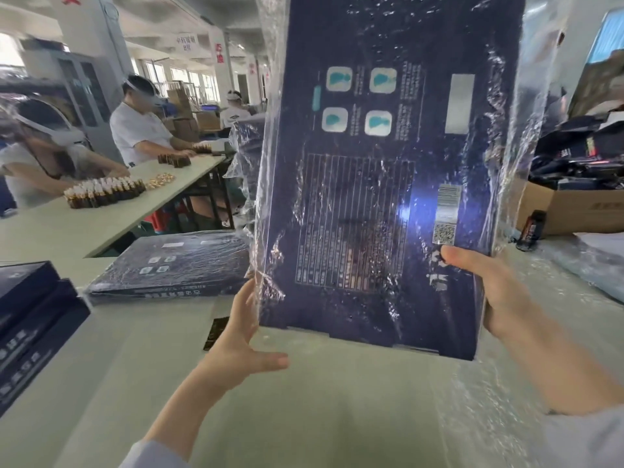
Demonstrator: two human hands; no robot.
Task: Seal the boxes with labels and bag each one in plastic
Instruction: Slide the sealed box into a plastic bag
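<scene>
Large flat dark-navy cardboard box with printed panels (pixel 388 163) is held upright, off the pale green table (pixel 337 410), inside a crinkled clear plastic bag (pixel 530 130) that sheathes nearly all of it. The lowest strip of the box looks bare, so the bag mouth is probably at the bottom. Right hand (pixel 499 298) grasps the box's lower right corner, thumb pressed on the front face and the fingers hidden behind, pinching box and film together. Left hand (pixel 236 336) lies against the box's lower left edge, fingers straight along the film and thumb spread free below; it steadies, it does not clamp. Judgement on handling: the panel is stiff and holds its shape from one corner grip, and looks light for its area, though weight cannot be read directly. The film is thin, glossy and slack, likely to slide over the board, so a grip on film alone may let the box slip out of the open end. Best holds: the two lower corners or long edges, thumb on the face and fingers behind, squeezing through the film onto board. Avoid pressing mid-face, where the broad lid may dent. To the left of the held box a second navy box already wrapped in plastic (pixel 169 261) lies flat on the table; farther left sits a stack of unbagged navy boxes (pixel 30 319). To the right of the held box is a heap of loose clear bags (pixel 567 298).
</scene>
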